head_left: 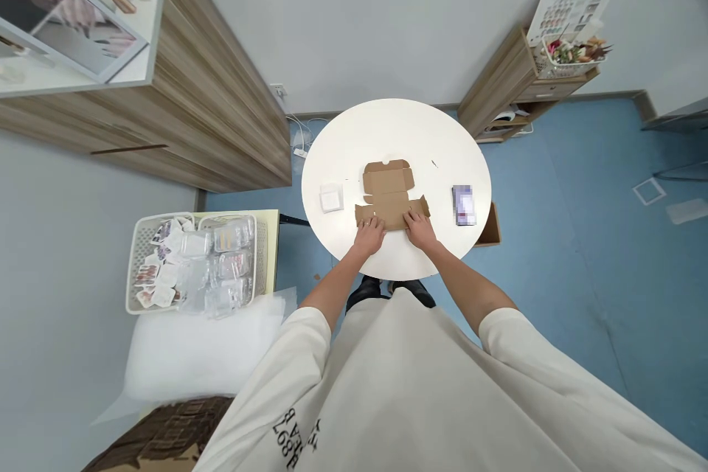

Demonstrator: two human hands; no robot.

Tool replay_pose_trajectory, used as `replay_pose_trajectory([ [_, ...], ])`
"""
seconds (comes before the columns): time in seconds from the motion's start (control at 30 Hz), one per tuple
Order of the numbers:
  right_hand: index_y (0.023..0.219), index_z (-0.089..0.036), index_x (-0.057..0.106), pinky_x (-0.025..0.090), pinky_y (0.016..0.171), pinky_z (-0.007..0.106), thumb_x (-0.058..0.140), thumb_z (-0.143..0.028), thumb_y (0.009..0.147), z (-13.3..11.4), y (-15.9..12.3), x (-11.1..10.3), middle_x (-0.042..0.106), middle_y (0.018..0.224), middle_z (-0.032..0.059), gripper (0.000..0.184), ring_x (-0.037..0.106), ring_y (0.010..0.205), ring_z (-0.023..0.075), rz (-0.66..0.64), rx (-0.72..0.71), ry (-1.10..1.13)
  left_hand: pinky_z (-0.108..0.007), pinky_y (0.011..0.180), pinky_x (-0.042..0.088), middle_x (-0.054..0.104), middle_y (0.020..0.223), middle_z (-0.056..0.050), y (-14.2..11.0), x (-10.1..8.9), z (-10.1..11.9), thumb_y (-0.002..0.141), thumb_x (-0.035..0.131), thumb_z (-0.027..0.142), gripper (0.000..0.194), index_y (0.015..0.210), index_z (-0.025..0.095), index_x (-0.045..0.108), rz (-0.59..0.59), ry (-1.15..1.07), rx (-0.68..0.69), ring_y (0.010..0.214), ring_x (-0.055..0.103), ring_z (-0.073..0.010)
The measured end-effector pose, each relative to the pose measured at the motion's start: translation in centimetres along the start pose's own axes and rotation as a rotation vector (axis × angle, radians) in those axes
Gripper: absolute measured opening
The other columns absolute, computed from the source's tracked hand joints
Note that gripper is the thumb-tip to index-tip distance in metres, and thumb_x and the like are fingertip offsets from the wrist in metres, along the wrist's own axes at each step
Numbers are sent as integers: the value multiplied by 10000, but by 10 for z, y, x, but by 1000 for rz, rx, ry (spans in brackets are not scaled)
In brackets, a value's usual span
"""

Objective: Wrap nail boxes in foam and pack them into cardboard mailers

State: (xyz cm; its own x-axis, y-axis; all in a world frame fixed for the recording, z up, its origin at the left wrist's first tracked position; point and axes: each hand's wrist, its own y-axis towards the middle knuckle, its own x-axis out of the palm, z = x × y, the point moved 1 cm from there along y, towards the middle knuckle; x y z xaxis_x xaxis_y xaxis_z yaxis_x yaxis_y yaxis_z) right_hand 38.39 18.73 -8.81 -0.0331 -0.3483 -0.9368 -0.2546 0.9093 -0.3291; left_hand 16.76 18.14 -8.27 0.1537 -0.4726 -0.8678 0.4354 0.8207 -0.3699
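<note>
An unfolded brown cardboard box [391, 205] lies on the white oval table [354, 125], its lid part toward the wall. My left hand [369, 234] grips the near left corner of the cardboard, with its fingers over the side flap. At the near right corner, my right hand [420, 230] holds the cardboard beside a flap that is tilted up. Both thumbs point inward, and the undersides of the fingers are hidden. To the left sits a small clear-and-white square packet [331, 198]. A purple-and-white pack [464, 205] lies to the right.
Left of the table, white baskets [133, 265] hold clear packages and printed cards, beside white wrapping film [188, 354]. A wooden cabinet [221, 88] stands at the back left, a small shelf unit [498, 81] at the back right. An open brown box [490, 227] is under the table's right edge.
</note>
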Motion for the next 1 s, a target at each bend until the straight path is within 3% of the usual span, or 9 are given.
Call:
replay_pose_trajectory([
  [0.13,1533,-157,407,339,1103,429,524,-298,939,2,7,10,345,1622,150,621,401,1368,331,-111,7,32,-515,1220,217,345,1619,-168,10,12,-15,1005,471,422,597,1544,186,368,-64,-26,30,1493,295,-339],
  [0.27,1496,-171,451,363,1089,432,570,-367,938,6,9,11,326,1632,140,604,390,1381,341,-150,6,59,-498,1206,237,359,1600,-165,13,16,-20,976,540,368,599,1524,190,379,-41,-8,49,1474,316,-340],
  [0.43,1399,-194,546,421,1009,406,534,-433,980,14,18,-6,462,1541,132,482,491,1284,316,-201,-34,98,-497,1137,311,491,1467,-194,23,7,-10,965,578,357,480,1394,154,509,-25,40,-14,1339,469,-355],
  [0.57,1292,-188,616,426,967,387,455,-382,1030,18,26,-18,608,1380,129,364,554,1197,288,-221,-65,94,-463,1104,342,620,1283,-162,39,-3,7,1006,515,329,302,1239,157,602,-26,40,-15,1218,570,-307],
  [0.7,1217,-186,655,415,968,388,414,-322,1048,17,26,-19,670,1261,124,324,576,1165,277,-207,-74,79,-412,1016,419,669,1188,-138,52,-10,22,1025,460,261,240,1157,156,631,-48,26,40,1136,619,-277],
  [0.87,1184,-192,668,425,975,387,445,-343,1035,20,32,-23,691,1205,109,307,587,1147,276,-199,-54,165,-385,952,467,699,1111,-117,60,-12,26,1035,413,216,249,1071,161,654,-96,4,-15,1051,659,-258],
  [1.0,1225,-186,665,436,1016,385,421,-308,1021,35,62,-36,654,1289,121,341,573,1186,270,-1,79,328,-390,940,490,688,1138,-120,61,-13,24,1034,424,240,247,1091,164,651,-124,-21,-15,1049,665,-264],
])
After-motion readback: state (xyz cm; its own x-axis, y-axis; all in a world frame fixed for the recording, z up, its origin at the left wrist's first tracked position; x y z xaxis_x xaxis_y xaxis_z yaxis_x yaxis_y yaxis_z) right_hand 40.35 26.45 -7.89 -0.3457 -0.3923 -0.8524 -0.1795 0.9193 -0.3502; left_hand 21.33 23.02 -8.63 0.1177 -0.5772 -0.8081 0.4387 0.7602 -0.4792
